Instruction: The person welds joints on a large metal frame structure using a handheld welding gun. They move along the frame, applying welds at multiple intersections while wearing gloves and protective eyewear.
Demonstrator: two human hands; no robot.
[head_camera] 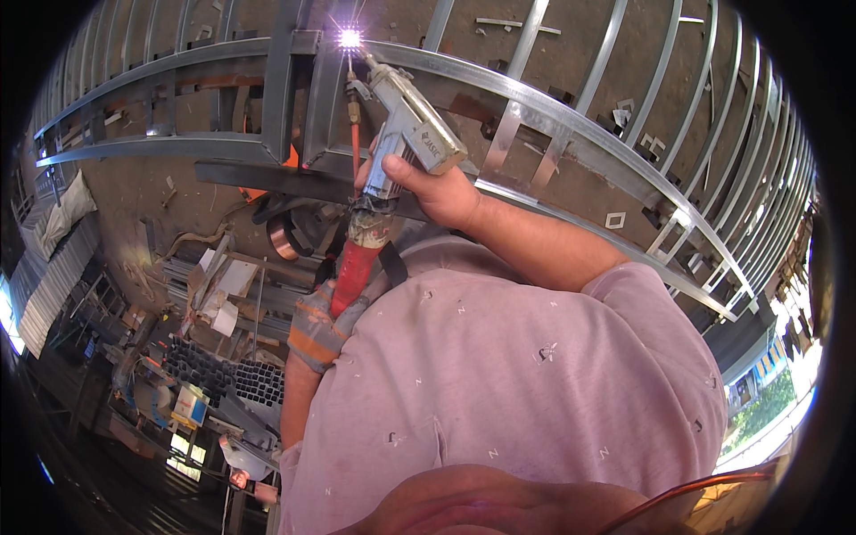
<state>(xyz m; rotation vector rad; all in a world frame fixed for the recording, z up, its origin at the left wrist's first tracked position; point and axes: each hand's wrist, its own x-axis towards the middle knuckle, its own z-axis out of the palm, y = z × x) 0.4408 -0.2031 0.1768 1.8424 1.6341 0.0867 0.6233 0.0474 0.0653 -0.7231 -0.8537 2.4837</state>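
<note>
My right hand [435, 187], bare, is wrapped around the handle of a JASIC handheld laser welding gun [418, 124]. A bright spark flares at the welding spot [350, 40], just off the gun's nozzle tip. Beside the nozzle, a brass wire-feed fitting [353, 100] with an orange tube runs down along the gun. The spark sits at the upright square steel tubes [324, 100] of a metal frame. Lower down, my left hand [324, 328] in a grey and orange glove grips the red sleeve [353, 274] at the gun's cable end.
Steel frame rails [535, 93] with many parallel bars curve across the far side and right. A copper-coloured wire spool [282, 237] stands left of the gun. Scrap and tube stock [227, 281] lie at left, near stacked square tubes [257, 382]. Another person [247, 461] is at lower left.
</note>
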